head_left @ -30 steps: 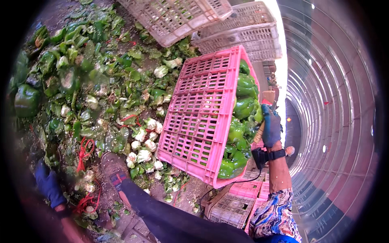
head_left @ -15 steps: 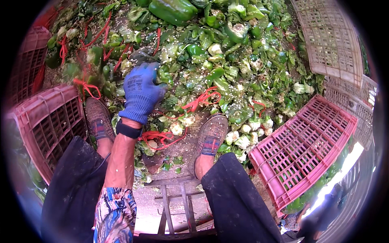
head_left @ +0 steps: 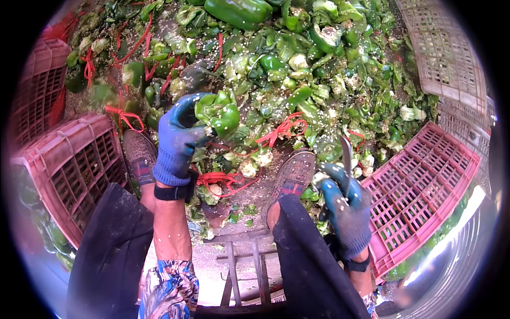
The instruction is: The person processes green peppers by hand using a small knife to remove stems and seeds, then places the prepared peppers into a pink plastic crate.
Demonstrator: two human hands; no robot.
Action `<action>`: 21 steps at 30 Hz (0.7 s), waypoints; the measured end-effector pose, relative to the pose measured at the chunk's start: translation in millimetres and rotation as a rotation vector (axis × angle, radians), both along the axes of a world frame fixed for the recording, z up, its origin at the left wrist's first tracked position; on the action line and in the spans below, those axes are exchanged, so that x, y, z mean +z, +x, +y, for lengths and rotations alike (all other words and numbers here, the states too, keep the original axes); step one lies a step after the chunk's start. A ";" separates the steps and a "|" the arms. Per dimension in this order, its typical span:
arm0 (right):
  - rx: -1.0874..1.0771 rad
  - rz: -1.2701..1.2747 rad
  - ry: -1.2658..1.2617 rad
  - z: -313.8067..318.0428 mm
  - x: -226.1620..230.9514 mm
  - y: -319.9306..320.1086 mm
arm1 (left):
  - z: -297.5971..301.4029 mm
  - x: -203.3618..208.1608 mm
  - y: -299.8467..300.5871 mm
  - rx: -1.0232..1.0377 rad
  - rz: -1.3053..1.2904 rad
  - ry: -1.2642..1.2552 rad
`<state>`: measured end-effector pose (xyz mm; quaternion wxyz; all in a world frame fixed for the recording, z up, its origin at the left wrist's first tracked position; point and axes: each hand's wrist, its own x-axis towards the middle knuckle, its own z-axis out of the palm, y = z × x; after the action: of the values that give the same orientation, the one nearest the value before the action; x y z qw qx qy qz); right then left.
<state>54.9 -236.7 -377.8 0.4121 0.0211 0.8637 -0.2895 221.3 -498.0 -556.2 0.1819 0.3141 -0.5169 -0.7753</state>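
My left hand (head_left: 179, 139), in a blue knitted glove with a darker coated palm, is closed on a green bell pepper (head_left: 223, 116). The pepper's near side looks lobed and partly cut or broken; fingers hide its left edge. At the right, by a pink crate, my gloved right hand (head_left: 349, 215) grips a knife (head_left: 347, 159). Its curved blade points up and away from me, while the handle is mostly hidden in the fist. Pepper scraps (head_left: 281, 80), pale cores and scattered seeds cover the ground ahead of both hands.
Pink plastic crates stand at left (head_left: 69, 170) and right (head_left: 419, 196), with paler crates (head_left: 443, 48) behind on the right. Red ties (head_left: 281, 130) lie among the scraps. A large whole pepper (head_left: 239, 11) sits at the far edge. My shoes (head_left: 294, 173) flank a wooden frame (head_left: 244, 260).
My left hand has lifted off the scraps and now shows a green bell pepper in its fingers. My right hand has come into view with a knife. The whole view has shifted slightly.
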 end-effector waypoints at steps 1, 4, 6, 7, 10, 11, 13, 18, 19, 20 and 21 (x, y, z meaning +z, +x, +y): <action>0.033 -0.026 -0.040 -2.0 -8.3 0.0 | 2.9 4.5 -0.1 0.002 0.012 0.022; 0.251 0.088 -0.218 -15.5 -34.0 3.5 | 15.4 27.6 -3.5 0.034 -0.022 0.033; 0.134 -0.124 -0.302 -38.8 -45.8 4.5 | 22.9 33.0 -2.5 0.030 0.013 0.093; 0.242 -0.045 -0.438 -38.9 -59.7 3.7 | 30.7 41.8 -9.9 0.003 0.041 0.134; 0.099 -0.353 -0.517 -47.5 -67.1 2.9 | 49.3 41.7 -21.3 -0.070 0.055 0.045; 0.037 -0.389 -0.577 -47.4 -75.1 3.8 | 54.3 41.6 -20.8 -0.069 0.054 0.012; -0.030 -0.429 -0.648 -34.6 -83.9 0.5 | 64.8 47.1 -26.6 -0.081 0.060 -0.010; 0.032 -0.343 -0.560 -12.2 -100.5 -3.7 | 75.1 61.3 -36.4 -0.200 0.100 0.189; -0.018 -0.360 -0.578 -11.9 -100.6 -3.6 | 77.9 58.6 -32.6 -0.210 0.154 0.221; -0.068 -0.377 -0.594 -11.7 -101.1 -3.4 | 78.9 60.6 -32.9 -0.213 0.152 0.219; -0.074 -0.377 -0.592 -9.1 -106.8 -1.9 | 83.0 63.4 -35.8 -0.219 0.082 0.168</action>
<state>53.0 -245.8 -484.6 0.5420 -0.0149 0.6497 -0.5328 185.5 -415.0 -492.8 0.0903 0.2378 -0.4737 -0.8431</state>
